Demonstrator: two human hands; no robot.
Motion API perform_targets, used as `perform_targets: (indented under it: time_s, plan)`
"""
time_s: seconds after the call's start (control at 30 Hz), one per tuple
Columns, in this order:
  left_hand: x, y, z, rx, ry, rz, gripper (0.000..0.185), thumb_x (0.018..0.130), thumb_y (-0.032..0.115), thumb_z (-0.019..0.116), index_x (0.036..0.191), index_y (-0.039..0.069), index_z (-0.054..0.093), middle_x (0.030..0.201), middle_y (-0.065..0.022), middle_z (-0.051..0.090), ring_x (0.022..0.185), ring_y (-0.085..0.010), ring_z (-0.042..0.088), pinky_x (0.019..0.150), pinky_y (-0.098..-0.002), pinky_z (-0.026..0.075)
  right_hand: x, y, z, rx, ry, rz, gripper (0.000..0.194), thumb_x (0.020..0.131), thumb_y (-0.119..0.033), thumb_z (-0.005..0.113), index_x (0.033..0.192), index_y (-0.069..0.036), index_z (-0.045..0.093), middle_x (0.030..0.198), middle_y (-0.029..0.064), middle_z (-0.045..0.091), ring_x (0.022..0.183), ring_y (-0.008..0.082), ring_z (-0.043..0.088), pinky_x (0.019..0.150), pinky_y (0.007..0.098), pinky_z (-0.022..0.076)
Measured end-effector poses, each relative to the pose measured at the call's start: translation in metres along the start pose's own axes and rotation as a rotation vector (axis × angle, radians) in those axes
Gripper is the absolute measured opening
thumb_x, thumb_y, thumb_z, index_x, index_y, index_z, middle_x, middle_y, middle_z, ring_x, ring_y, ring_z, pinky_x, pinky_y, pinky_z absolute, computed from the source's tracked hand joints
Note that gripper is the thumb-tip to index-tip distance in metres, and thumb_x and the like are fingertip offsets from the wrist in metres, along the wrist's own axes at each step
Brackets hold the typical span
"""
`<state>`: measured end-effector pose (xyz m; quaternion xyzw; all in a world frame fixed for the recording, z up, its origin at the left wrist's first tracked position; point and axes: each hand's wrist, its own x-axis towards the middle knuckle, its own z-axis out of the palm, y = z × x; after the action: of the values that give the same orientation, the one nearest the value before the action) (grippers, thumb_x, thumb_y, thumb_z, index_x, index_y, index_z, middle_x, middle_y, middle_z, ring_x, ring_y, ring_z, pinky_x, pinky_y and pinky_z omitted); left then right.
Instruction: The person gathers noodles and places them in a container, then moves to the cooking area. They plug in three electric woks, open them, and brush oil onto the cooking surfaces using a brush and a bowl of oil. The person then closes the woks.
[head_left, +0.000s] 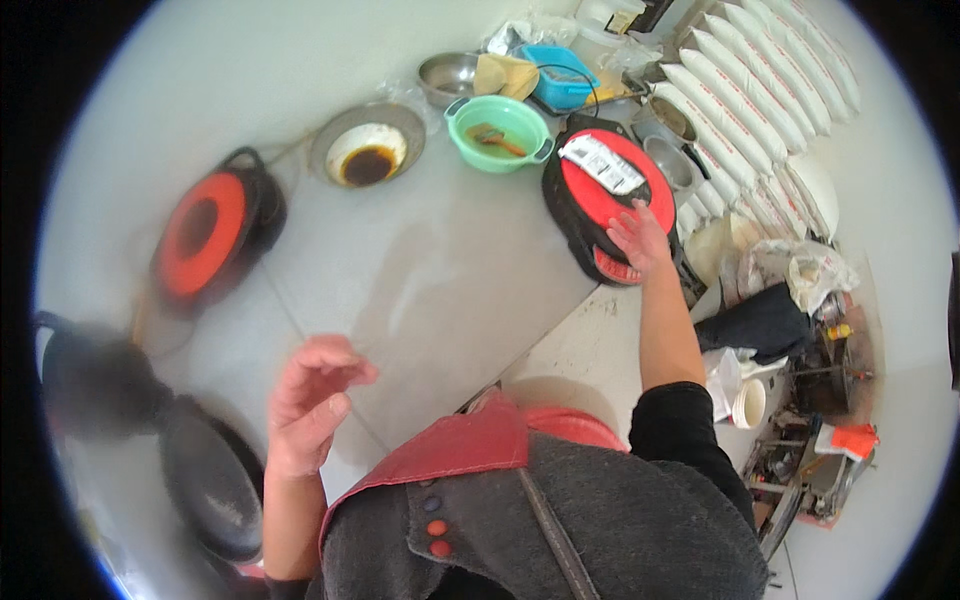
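My left hand is raised in front of my apron at the lower left, over the grey tabletop, fingers curled apart with nothing between them. Stretched out to the right, my right hand has its fingers spread over the front of a red-topped round electric griddle; whether it touches the lid cannot be told. A white printed packet lies on that lid. Left of the griddle stands a green two-handled basin with yellowish liquid and a brush in it.
A second red-lidded griddle is at the left, with an open black pan below it. A metal dish with dark liquid, a steel bowl and a blue basket stand along the back. White sacks are stacked at the right.
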<state>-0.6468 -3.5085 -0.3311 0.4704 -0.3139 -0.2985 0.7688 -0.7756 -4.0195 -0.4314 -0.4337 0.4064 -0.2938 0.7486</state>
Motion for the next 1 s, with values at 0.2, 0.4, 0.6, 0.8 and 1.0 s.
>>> perform_targets:
  time_s: [0.2, 0.4, 0.6, 0.8, 1.0]
  plan:
    - [0.039, -0.082, 0.048, 0.065, 0.507, -0.391, 0.022, 0.086, 0.007, 0.056, 0.108, 0.004, 0.056, 0.095, -0.0049, 0.058, 0.095, -0.019, 0.057, 0.085, -0.034, 0.044, 0.119, -0.026, 0.003, 0.011, -0.041, -0.068, 0.036, 0.096, -0.029, 0.047, 0.121, -0.003, 0.051, 0.114, 0.0139, 0.055, 0.094, 0.0252, 0.058, 0.081, 0.038, 0.0512]
    - [0.071, -0.1, 0.08, 0.238, 0.515, -0.447, 0.016, 0.089, 0.009, 0.054, 0.104, 0.008, 0.057, 0.096, -0.0018, 0.058, 0.093, -0.0163, 0.058, 0.082, -0.031, 0.046, 0.168, -0.091, -0.024, -0.047, 0.008, -0.323, 0.03, 0.092, -0.02, 0.049, 0.109, 0.003, 0.059, 0.101, 0.0093, 0.06, 0.077, 0.0172, 0.057, 0.069, 0.0305, 0.0524]
    - [0.088, -0.118, 0.1, 0.315, 0.517, -0.494, 0.015, 0.089, 0.012, 0.054, 0.103, 0.007, 0.057, 0.098, -0.0014, 0.057, 0.092, -0.016, 0.058, 0.081, -0.0301, 0.046, 0.212, -0.152, -0.035, 0.037, 0.026, -0.378, 0.032, 0.095, -0.021, 0.046, 0.113, 0.002, 0.058, 0.108, 0.0111, 0.056, 0.086, 0.0206, 0.055, 0.073, 0.0343, 0.0545]
    - [0.094, -0.129, 0.111, 0.383, 0.521, -0.549, 0.023, 0.088, 0.015, 0.058, 0.107, 0.002, 0.057, 0.1, -0.0054, 0.059, 0.093, -0.0183, 0.059, 0.081, -0.0307, 0.045, 0.266, -0.183, -0.064, 0.092, 0.241, -0.447, 0.028, 0.094, -0.021, 0.049, 0.112, 0.0, 0.056, 0.105, 0.0098, 0.052, 0.085, 0.0206, 0.05, 0.071, 0.0355, 0.0557]
    - [0.113, -0.152, 0.108, 0.403, 0.432, -0.642, 0.028, 0.088, 0.019, 0.058, 0.109, 0.0, 0.055, 0.104, -0.0077, 0.058, 0.096, -0.0188, 0.059, 0.081, -0.0315, 0.045, 0.268, -0.113, -0.156, -0.708, 0.257, -0.252, 0.052, 0.089, -0.044, 0.049, 0.119, -0.001, 0.056, 0.102, 0.0126, 0.062, 0.087, 0.0223, 0.06, 0.065, 0.0353, 0.05]
